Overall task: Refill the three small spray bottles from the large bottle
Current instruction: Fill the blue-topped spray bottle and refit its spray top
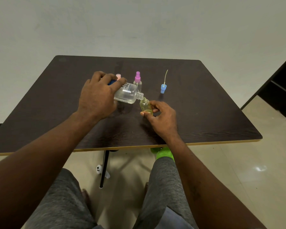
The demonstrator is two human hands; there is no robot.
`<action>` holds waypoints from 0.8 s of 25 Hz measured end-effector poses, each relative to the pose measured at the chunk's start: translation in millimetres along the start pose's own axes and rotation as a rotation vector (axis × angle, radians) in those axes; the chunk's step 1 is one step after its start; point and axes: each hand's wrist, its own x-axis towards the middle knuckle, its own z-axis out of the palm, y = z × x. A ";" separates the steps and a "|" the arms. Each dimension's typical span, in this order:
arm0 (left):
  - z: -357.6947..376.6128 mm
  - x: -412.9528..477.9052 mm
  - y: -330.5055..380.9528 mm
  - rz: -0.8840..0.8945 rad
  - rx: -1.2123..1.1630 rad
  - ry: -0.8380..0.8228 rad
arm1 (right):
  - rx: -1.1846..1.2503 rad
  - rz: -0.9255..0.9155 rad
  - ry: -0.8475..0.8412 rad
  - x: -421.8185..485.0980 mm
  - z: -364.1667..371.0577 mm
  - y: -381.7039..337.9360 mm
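My left hand [98,95] grips the large clear bottle [128,95], tipped on its side with its open neck pointing right and down. Its mouth sits just over the mouth of a small yellowish bottle [146,106], which stands uncapped on the dark table [205,113]. My right hand [162,118] pinches that small bottle near its base. A small bottle with a purple spray top [137,80] stands behind the large bottle. A pink cap [118,76] shows just past my left hand; what it sits on is hidden. A blue spray head [163,88] stands upside down, its tube pointing up.
The table's near edge [139,147] runs in front of my knees. A black table leg [104,169] and a small white object [98,169] are on the tiled floor below. A dark piece of furniture [284,90] stands at the far right. A pale wall is behind.
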 end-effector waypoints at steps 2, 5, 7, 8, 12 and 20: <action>-0.3 -0.1 0.2 0.001 -0.003 0.003 | 0.000 -0.001 0.000 0.0 -0.4 -0.4; -0.4 -0.5 0.3 0.003 0.001 0.001 | 0.003 0.002 0.003 -0.3 -0.7 -0.5; -0.6 0.1 0.5 0.002 -0.001 0.001 | 0.008 0.001 0.006 -0.5 -0.3 -0.3; -0.7 0.5 0.7 0.003 -0.001 0.000 | 0.010 0.002 0.007 -0.5 -0.2 -0.4; -1.6 1.5 1.2 0.007 -0.001 0.005 | 0.009 0.022 -0.005 0.3 -0.4 -0.1; -0.5 2.6 2.2 0.020 0.009 0.005 | 0.026 0.023 0.013 0.1 0.1 -0.2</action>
